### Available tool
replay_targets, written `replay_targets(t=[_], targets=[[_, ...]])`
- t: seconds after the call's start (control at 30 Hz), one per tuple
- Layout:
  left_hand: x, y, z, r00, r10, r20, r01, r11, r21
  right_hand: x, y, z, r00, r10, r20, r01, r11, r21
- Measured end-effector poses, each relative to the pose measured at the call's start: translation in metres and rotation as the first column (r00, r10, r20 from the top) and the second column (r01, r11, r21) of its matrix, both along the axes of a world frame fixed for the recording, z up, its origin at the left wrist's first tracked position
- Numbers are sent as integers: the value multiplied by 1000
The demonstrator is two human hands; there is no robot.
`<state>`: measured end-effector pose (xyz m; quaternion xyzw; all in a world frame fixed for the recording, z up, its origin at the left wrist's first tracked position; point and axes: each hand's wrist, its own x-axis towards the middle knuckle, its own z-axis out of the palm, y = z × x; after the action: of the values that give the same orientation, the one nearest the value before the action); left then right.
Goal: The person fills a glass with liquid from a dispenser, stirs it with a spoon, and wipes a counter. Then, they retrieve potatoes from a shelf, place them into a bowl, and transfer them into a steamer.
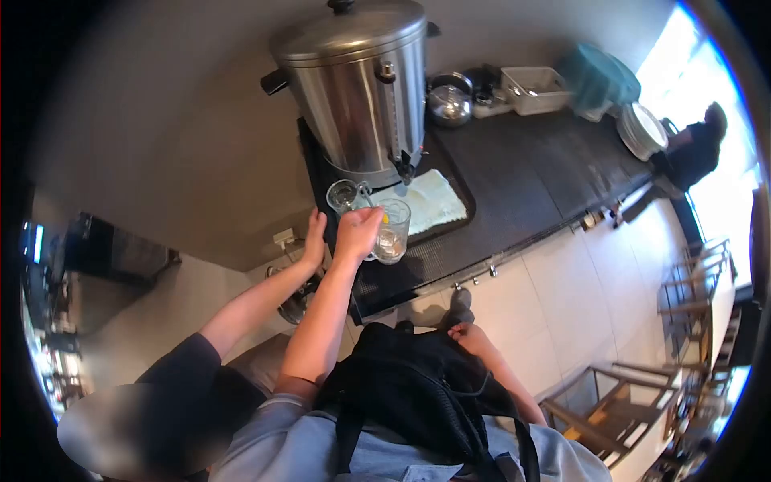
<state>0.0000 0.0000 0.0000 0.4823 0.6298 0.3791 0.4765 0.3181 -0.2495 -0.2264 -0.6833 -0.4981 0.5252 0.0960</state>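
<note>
My left hand [358, 234] reaches over the counter's near left corner, its fingers closed on a clear drinking glass [393, 243]. A small yellow spot shows by my fingertips, too small to name. Just behind stands a glass mug [344, 195], close under the tap of a large steel urn [353, 104]. A pale cloth [434, 199] lies on the dark tray [468, 210] beneath the tap. Down by my black bag [401, 361], my right hand [472, 338] has its fingers curled; whether anything is inside them is hidden.
At my left, another person's hand [316, 241] reaches beside the counter edge. Along the back of the dark counter [514, 173] stand a kettle [450, 100], a white basket [536, 90], a teal cover [598, 76] and stacked plates [642, 131]. A wooden chair [610, 410] is at lower right.
</note>
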Motion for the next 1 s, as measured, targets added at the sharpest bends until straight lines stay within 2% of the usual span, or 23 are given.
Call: replay_targets(t=[0.07,0.1,0.17,0.2,0.27,0.3,0.37,0.4,0.47,0.6,0.67,0.7,0.77,0.8,0.87,0.9,0.97,1.0], targets=[[-7,-12,-4,986,7,-164,1,999,54,14,9,32,981,186,-50,-185,982,21],[11,48,8,980,64,-188,-41,992,123,33,100,51,970,234,-62,-228,969,94],[19,40,12,937,108,-331,-76,991,107,45,121,130,896,416,-156,-389,904,178],[30,34,14,936,125,-328,-101,991,88,60,130,158,886,435,-158,-412,897,159],[43,36,28,867,105,-487,-100,994,38,79,170,201,834,521,-185,-477,847,233],[49,40,31,864,126,-488,-124,992,38,83,190,226,821,541,-186,-497,835,234],[58,42,35,836,130,-533,-183,982,-47,85,226,267,826,449,-339,-410,893,185],[62,41,38,831,153,-534,-212,976,-51,85,245,276,812,472,-342,-436,882,182],[70,42,44,840,191,-509,-263,962,-73,81,280,290,713,502,-489,-356,861,364],[71,46,26,820,281,-499,-325,946,-1,44,335,334,688,572,-447,-381,809,448],[73,47,25,832,321,-453,-336,941,50,17,353,339,557,625,-547,-253,755,605],[75,47,25,830,329,-451,-345,937,49,5,364,340,552,631,-546,-262,752,605],[76,45,23,860,348,-374,-340,936,91,-18,380,339,666,727,-166,-375,519,768],[76,44,20,858,355,-372,-348,933,89,-28,383,340,661,732,-165,-382,517,766],[74,43,15,895,346,-282,-324,938,124,-45,387,341,684,724,95,-470,337,816],[74,43,14,893,355,-278,-334,935,122,-49,387,337,676,730,98,-478,333,813],[73,42,14,907,319,-274,-294,947,130,-58,388,326,731,661,170,-384,192,903],[71,43,13,907,325,-268,-300,945,131,-59,387,328,726,664,176,-390,188,901]])
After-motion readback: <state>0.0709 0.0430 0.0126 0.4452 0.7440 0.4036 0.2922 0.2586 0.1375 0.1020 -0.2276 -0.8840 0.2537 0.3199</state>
